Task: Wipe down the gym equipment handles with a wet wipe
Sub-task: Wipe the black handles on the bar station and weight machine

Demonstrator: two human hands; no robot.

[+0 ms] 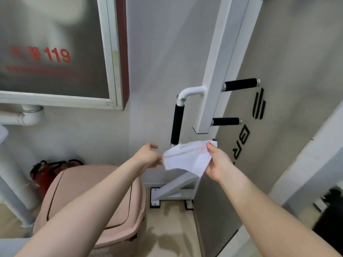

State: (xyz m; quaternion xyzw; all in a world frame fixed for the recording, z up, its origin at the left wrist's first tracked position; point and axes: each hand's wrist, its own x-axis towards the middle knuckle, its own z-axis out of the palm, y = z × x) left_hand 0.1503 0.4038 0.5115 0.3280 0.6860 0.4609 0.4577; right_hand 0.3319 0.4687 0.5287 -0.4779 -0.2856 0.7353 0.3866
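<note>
1. Head view: the wet wipe (187,158) is stretched between both hands in the air, so I'd say wiping hasn't really started.
2. Right hand (217,162) pinches its right edge; left hand (148,156) holds the left edge, fingers curled.
3. Wipe sits just below the vertical black handle (177,124); two side handles (240,84) up right look untouched.

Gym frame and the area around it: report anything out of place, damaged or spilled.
Nothing on the white frame or its black foam handles looks damaged or askew. The one oddity is darker, wet-looking patches on the floor beside the pink bin; I cannot tell if they are liquid or shadow.
</note>
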